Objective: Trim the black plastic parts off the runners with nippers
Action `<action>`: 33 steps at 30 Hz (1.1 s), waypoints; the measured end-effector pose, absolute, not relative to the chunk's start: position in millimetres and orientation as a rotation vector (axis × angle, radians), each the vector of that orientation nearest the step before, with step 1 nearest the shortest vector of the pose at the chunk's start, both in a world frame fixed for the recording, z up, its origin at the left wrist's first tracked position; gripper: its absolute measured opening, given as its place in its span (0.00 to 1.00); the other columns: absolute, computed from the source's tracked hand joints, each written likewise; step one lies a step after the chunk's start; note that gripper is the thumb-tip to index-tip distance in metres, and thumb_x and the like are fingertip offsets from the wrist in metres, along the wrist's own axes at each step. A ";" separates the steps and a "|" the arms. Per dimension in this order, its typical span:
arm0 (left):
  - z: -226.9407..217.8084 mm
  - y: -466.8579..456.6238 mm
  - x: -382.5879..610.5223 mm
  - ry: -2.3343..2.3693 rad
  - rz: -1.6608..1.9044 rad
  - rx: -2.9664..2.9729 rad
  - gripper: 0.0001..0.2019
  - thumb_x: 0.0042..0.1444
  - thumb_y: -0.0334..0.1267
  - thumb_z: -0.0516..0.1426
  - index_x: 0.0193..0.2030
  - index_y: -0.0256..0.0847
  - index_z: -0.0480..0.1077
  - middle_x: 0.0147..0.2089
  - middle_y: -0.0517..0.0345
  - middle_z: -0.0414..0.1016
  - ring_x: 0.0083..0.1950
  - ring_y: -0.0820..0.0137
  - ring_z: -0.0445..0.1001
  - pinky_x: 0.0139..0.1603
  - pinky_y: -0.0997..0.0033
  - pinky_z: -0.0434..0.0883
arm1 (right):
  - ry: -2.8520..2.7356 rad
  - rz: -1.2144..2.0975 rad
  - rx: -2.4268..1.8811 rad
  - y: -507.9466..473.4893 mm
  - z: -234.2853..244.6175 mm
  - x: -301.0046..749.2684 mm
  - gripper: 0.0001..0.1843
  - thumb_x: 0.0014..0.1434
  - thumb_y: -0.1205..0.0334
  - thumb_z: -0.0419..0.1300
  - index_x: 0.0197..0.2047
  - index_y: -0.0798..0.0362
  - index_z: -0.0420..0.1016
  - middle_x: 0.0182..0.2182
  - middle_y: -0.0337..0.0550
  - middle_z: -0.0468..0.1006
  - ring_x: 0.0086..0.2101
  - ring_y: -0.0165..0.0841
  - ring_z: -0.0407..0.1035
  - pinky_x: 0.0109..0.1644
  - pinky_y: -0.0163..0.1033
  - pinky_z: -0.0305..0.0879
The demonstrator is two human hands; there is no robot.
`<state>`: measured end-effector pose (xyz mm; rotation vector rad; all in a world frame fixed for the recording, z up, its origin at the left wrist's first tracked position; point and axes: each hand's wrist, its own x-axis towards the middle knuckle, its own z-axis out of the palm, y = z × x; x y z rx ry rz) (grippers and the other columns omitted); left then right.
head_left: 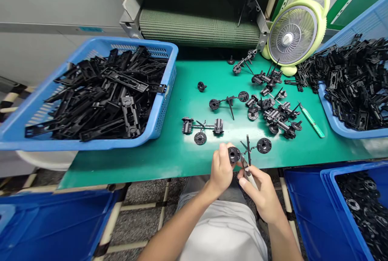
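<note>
My left hand (222, 168) pinches a black moulded plastic runner (247, 148) by its round hub near the table's front edge. A second round hub (264, 145) sticks out to the right of the runner. My right hand (258, 193) grips a pale-handled cutting tool (249, 176), whose dark tip sits against the runner close to the left hub. Several similar black moulded pieces (269, 111) lie loose on the green table top (169, 160) just beyond my hands. A green-handled utility knife (312, 120) lies to their right.
A blue basket of black plastic frames (100, 95) stands at the left of the table, and another (348, 87) at the right. Blue crates sit below the front edge. A pale green fan (292, 34) and a ribbed conveyor belt (198, 28) stand behind the table.
</note>
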<state>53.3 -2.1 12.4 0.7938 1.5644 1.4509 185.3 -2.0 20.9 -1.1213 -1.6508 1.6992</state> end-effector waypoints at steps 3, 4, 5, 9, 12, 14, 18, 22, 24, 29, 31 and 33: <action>8.7 -3.7 51.1 1.557 1.470 0.789 0.29 0.63 0.60 0.35 0.21 0.44 0.58 0.15 0.62 0.60 0.18 0.72 0.59 0.21 0.72 0.58 | -1.633 1.721 -1.133 -5.0 21.2 182.9 0.10 0.59 0.56 0.57 0.33 0.54 0.69 0.28 0.38 0.68 0.30 0.31 0.61 0.36 0.35 0.59; 6.6 -4.5 50.4 1.553 1.459 0.809 0.29 0.63 0.59 0.36 0.20 0.44 0.59 0.15 0.61 0.60 0.18 0.72 0.59 0.21 0.72 0.58 | -1.619 1.721 -1.131 -5.3 21.2 182.2 0.10 0.59 0.55 0.57 0.33 0.54 0.69 0.28 0.38 0.68 0.30 0.31 0.61 0.36 0.35 0.59; 4.2 -5.5 49.8 1.551 1.444 0.828 0.30 0.63 0.59 0.36 0.20 0.43 0.59 0.16 0.61 0.61 0.19 0.72 0.59 0.21 0.72 0.58 | -1.606 1.725 -1.126 -5.5 21.2 181.5 0.11 0.60 0.55 0.57 0.33 0.54 0.68 0.28 0.38 0.68 0.30 0.31 0.61 0.36 0.35 0.59; -4.5 -9.2 48.7 1.597 1.470 0.782 0.30 0.62 0.62 0.36 0.20 0.43 0.59 0.17 0.60 0.60 0.20 0.71 0.58 0.21 0.71 0.57 | -1.578 1.773 -1.108 -5.3 22.1 179.1 0.12 0.60 0.54 0.58 0.33 0.54 0.69 0.28 0.38 0.68 0.31 0.32 0.61 0.38 0.35 0.60; -6.6 -10.8 49.0 1.623 1.531 0.729 0.30 0.61 0.63 0.36 0.20 0.44 0.58 0.16 0.62 0.57 0.19 0.71 0.57 0.21 0.70 0.57 | -1.573 1.793 -1.121 -6.3 21.8 177.3 0.12 0.60 0.53 0.58 0.34 0.54 0.70 0.29 0.39 0.68 0.31 0.32 0.62 0.38 0.35 0.60; -6.0 -11.4 49.4 1.620 1.523 0.744 0.30 0.62 0.62 0.36 0.21 0.43 0.60 0.17 0.61 0.59 0.20 0.71 0.58 0.22 0.70 0.58 | -1.571 1.794 -1.109 -7.4 20.8 176.7 0.13 0.60 0.52 0.58 0.33 0.54 0.70 0.28 0.39 0.68 0.31 0.32 0.62 0.37 0.35 0.60; -4.5 -12.3 50.6 1.632 1.522 0.739 0.31 0.62 0.62 0.35 0.21 0.43 0.61 0.17 0.61 0.60 0.19 0.71 0.60 0.21 0.70 0.59 | -1.554 1.823 -1.084 -8.6 18.7 177.2 0.12 0.60 0.54 0.58 0.34 0.55 0.70 0.30 0.39 0.69 0.33 0.32 0.62 0.39 0.35 0.60; -5.0 -12.7 52.9 1.639 1.539 0.742 0.30 0.62 0.61 0.35 0.21 0.44 0.60 0.17 0.61 0.59 0.20 0.71 0.59 0.22 0.69 0.60 | -1.568 1.830 -1.098 -7.8 18.4 178.4 0.11 0.60 0.55 0.58 0.34 0.55 0.70 0.30 0.39 0.69 0.32 0.31 0.61 0.39 0.35 0.60; -5.5 -12.7 53.7 1.627 1.532 0.818 0.30 0.63 0.59 0.34 0.21 0.44 0.60 0.18 0.59 0.61 0.21 0.70 0.61 0.24 0.69 0.61 | -1.578 1.815 -1.091 -6.7 18.6 178.5 0.11 0.60 0.55 0.58 0.33 0.55 0.69 0.29 0.38 0.68 0.31 0.31 0.60 0.38 0.34 0.59; -4.9 -12.0 50.7 1.648 1.456 1.008 0.27 0.64 0.53 0.33 0.21 0.44 0.58 0.18 0.60 0.62 0.21 0.70 0.61 0.26 0.68 0.61 | -1.575 1.812 -1.108 -2.3 18.3 178.9 0.11 0.59 0.55 0.59 0.31 0.54 0.67 0.27 0.36 0.65 0.29 0.29 0.58 0.34 0.34 0.57; -3.4 -11.6 48.5 1.679 1.407 1.086 0.26 0.65 0.51 0.33 0.21 0.44 0.57 0.17 0.60 0.61 0.21 0.70 0.60 0.27 0.68 0.61 | -1.578 1.834 -1.132 0.3 17.2 180.2 0.13 0.57 0.55 0.61 0.29 0.54 0.66 0.24 0.35 0.63 0.27 0.28 0.56 0.32 0.34 0.55; -1.6 -10.7 46.8 1.719 1.372 1.123 0.25 0.65 0.49 0.33 0.21 0.44 0.56 0.17 0.61 0.60 0.21 0.70 0.60 0.27 0.68 0.61 | -1.590 1.859 -1.148 3.7 15.2 182.0 0.15 0.55 0.54 0.64 0.28 0.54 0.65 0.23 0.35 0.62 0.26 0.28 0.55 0.30 0.34 0.54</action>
